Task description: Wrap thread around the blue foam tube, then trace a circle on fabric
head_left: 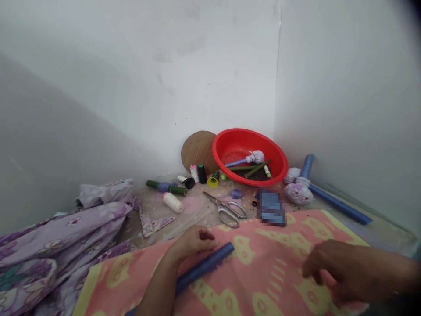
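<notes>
Head view: my two hands reach over a pink cloth (263, 263).
Blue stick (205, 267): at six o'clock, on the cloth.
Left hand (194, 242): curled just beside the stick; I cannot tell if it pinches anything.
Right hand (338, 265): at four o'clock, fingers bent down; whether pressed together, I cannot tell.
Scissors (226, 210), red basin (281, 164): one o'clock from the stick.

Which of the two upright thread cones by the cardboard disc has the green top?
The black cone, on the right; the white one beside it has a pink top.
</notes>
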Demonstrator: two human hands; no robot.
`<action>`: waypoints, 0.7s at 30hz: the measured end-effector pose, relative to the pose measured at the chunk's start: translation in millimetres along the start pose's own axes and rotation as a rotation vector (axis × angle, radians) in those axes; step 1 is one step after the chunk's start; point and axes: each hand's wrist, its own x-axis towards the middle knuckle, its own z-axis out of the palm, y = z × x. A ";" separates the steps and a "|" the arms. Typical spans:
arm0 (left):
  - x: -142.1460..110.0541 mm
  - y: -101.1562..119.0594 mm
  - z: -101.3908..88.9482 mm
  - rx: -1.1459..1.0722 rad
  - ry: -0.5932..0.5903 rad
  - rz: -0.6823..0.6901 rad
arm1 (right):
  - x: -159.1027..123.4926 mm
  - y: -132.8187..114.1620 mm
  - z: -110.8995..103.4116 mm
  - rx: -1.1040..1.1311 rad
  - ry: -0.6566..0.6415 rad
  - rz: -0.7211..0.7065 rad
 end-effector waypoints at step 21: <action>-17.8 19.8 -9.9 0.145 0.000 0.096 | 156.5 -74.0 94.8 0.806 -0.103 -0.354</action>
